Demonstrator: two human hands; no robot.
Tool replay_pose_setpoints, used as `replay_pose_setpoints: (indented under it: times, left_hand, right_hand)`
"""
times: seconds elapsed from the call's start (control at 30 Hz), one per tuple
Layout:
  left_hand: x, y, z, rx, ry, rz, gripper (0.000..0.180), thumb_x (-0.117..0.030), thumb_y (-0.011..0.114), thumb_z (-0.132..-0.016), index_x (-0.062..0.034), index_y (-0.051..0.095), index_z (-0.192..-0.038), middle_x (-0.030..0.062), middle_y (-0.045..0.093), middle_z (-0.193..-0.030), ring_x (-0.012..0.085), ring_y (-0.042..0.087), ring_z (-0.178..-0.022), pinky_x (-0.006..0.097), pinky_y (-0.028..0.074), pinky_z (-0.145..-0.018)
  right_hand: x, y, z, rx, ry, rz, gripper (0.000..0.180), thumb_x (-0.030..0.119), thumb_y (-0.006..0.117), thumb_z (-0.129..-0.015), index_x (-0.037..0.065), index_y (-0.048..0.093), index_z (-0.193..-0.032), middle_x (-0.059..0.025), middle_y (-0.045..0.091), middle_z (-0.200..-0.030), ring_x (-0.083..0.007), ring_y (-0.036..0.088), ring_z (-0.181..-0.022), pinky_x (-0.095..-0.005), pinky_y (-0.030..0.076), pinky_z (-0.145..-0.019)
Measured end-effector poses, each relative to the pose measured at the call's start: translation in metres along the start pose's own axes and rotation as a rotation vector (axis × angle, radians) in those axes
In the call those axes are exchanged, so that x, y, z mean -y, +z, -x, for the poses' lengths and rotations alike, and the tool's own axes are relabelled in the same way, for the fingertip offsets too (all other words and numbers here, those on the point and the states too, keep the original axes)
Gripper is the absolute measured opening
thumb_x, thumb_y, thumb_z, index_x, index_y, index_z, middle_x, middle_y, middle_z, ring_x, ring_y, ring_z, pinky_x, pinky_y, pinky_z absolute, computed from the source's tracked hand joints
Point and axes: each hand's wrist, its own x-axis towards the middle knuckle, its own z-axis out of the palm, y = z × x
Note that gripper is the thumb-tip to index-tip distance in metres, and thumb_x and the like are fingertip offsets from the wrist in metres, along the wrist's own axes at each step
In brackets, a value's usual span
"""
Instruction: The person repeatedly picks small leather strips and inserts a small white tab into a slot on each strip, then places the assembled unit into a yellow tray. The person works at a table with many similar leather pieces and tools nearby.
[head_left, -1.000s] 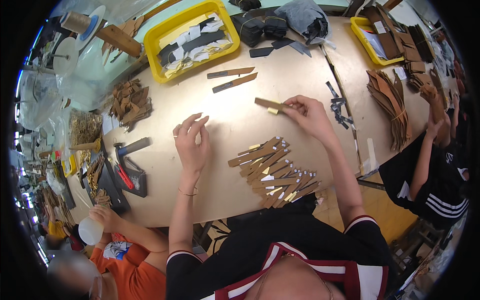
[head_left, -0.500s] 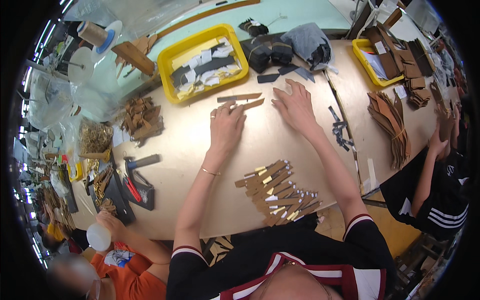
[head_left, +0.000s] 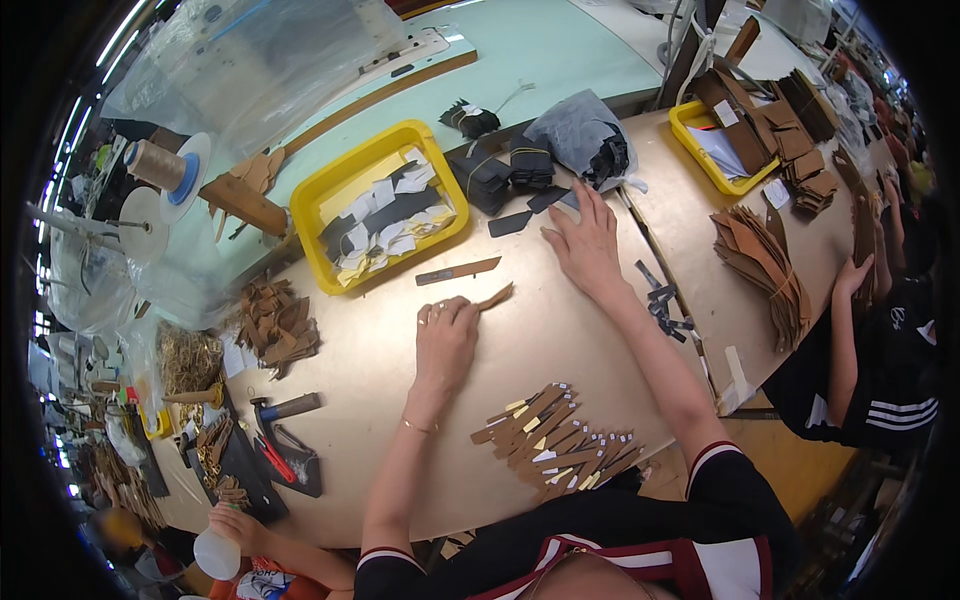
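Observation:
My left hand (head_left: 448, 340) is closed near the middle of the table, with a short brown leather strip (head_left: 497, 297) sticking out past its thumb side. Just beyond lies another brown strip (head_left: 478, 267) with a dark piece (head_left: 434, 278) at its left end. My right hand (head_left: 590, 250) stretches farther out, fingers apart, its fingertips over flat dark pieces; one dark piece (head_left: 510, 224) lies to their left. Whether the fingertips touch a piece is hard to see. Nearer my body rests a group of brown strips (head_left: 550, 440) with pale tabs.
A yellow tray (head_left: 300, 225) holds paper and dark pieces. Dark bundles (head_left: 482, 180) and a plastic bag (head_left: 575, 130) stand behind my right hand. Brown scraps (head_left: 275, 325) and a hammer (head_left: 288, 408) lie left. At right are small dark strips (head_left: 662, 305), leather bundles (head_left: 765, 270) and another person's arm (head_left: 845, 330).
The scene sits lower in the picture. My right hand has reached farther, over the dark pieces. My left hand and its strip have drawn slightly away from the other strip.

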Motion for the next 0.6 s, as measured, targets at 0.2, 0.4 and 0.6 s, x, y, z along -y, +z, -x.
replay_pose_setpoints:
  times: [0.2, 0.4, 0.6]
  left_hand:
    - [-0.017, -0.004, 0.034, -0.003, -0.053, 0.092, 0.011, -0.006, 0.068, -0.084, -0.0050, 0.065, -0.095, 0.0075, 0.064, -0.102, 0.0245, 0.061, -0.098, 0.040, 0.043, -0.092]
    - [-0.024, -0.001, 0.047, -0.065, -0.138, 0.210, 0.013, -0.005, 0.069, -0.082, -0.0050, 0.064, -0.094, 0.0085, 0.063, -0.106, 0.0261, 0.061, -0.101, 0.040, 0.043, -0.092]
    - [-0.025, 0.002, 0.045, -0.118, -0.148, 0.201, 0.012, -0.004, 0.069, -0.082, -0.0049, 0.064, -0.093, 0.0087, 0.063, -0.104, 0.0266, 0.061, -0.100, 0.040, 0.043, -0.091]
  right_hand:
    - [-0.003, 0.003, -0.019, -0.061, -0.055, -0.049, 0.036, 0.023, 0.069, -0.087, 0.009, 0.067, -0.120, -0.0118, 0.056, -0.118, -0.0290, 0.047, -0.118, -0.0449, 0.035, -0.101]
    - [-0.019, 0.007, -0.043, 0.011, -0.056, -0.079, 0.027, 0.031, 0.072, -0.086, 0.011, 0.075, -0.103, -0.0050, 0.057, -0.102, -0.0232, 0.053, -0.105, -0.0391, 0.037, -0.090]
    - [-0.029, 0.014, -0.051, -0.032, -0.174, 0.028, 0.019, 0.032, 0.068, -0.089, 0.015, 0.075, -0.094, -0.0008, 0.059, -0.095, -0.0188, 0.057, -0.098, -0.0380, 0.037, -0.084]
